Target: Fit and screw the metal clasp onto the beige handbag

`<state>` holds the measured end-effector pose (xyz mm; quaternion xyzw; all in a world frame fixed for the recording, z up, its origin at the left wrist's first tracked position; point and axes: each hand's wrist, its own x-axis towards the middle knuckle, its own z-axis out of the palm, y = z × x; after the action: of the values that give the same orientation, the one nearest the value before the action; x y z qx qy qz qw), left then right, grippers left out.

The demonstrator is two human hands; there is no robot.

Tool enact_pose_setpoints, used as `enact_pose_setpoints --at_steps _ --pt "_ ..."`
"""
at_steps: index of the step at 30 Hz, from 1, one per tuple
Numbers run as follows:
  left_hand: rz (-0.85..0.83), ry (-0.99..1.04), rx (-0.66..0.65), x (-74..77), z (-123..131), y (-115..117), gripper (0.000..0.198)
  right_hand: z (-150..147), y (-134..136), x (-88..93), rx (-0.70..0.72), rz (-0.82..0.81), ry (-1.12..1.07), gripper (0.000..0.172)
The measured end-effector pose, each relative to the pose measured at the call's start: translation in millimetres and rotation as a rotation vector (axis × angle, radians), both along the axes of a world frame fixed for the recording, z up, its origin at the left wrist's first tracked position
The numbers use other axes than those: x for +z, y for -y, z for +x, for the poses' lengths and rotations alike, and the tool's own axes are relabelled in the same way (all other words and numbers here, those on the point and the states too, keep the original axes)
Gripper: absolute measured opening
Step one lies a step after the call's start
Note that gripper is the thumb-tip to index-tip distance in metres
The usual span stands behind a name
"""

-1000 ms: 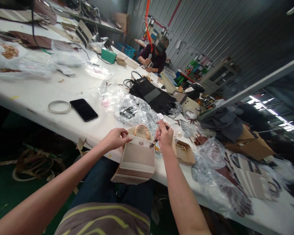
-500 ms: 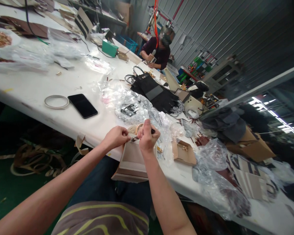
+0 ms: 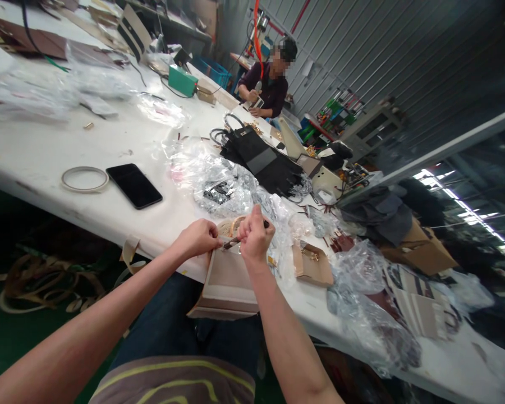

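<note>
A beige bag piece (image 3: 231,278) leans over the table's front edge against my lap, its lower end folded like a base. My left hand (image 3: 198,238) is closed in a pinch at its upper left corner; the fingertips hide what exactly lies between them. In my fist, thumb up, my right hand (image 3: 255,235) grips a dark-handled hand tool (image 3: 232,243). Its metal tip points left at that corner, close to my left fingertips. The fist covers most of the tool, so its kind cannot be told. Behind my hands lies a roll of tan tape (image 3: 227,226).
A phone (image 3: 134,185) and a pale ring-shaped roll (image 3: 85,179) lie left. Ahead are clear plastic bags (image 3: 219,179) and a black handbag (image 3: 261,160). A small cardboard box (image 3: 311,266) with gold hardware stands right. Across the table a co-worker (image 3: 269,84) handles a tool.
My view has shifted slightly, so the table things sit further left. The tool in my right hand now shows more of its metal part. My left hand keeps its pinch at the corner.
</note>
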<state>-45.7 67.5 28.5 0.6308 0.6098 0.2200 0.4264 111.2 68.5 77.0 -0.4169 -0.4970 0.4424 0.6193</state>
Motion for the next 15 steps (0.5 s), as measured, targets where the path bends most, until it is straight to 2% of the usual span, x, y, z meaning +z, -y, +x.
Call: enact_pose_setpoints --at_steps 4,7,9,15 --pt "0.026 -0.025 0.022 2.1 1.7 3.8 0.018 7.0 6.5 8.9 0.052 -0.055 -0.082 0.075" --pt "-0.010 -0.018 0.027 0.9 1.9 3.9 0.018 3.8 6.0 5.0 0.072 -0.088 -0.059 0.076" --pt "-0.005 0.001 0.033 -1.5 1.1 3.5 0.018 -1.6 -5.0 0.1 0.059 -0.146 -0.052 0.076" --pt "0.046 0.102 -0.003 -7.9 -3.5 2.5 0.026 -21.6 -59.5 -5.1 0.080 -0.601 -0.015 0.072"
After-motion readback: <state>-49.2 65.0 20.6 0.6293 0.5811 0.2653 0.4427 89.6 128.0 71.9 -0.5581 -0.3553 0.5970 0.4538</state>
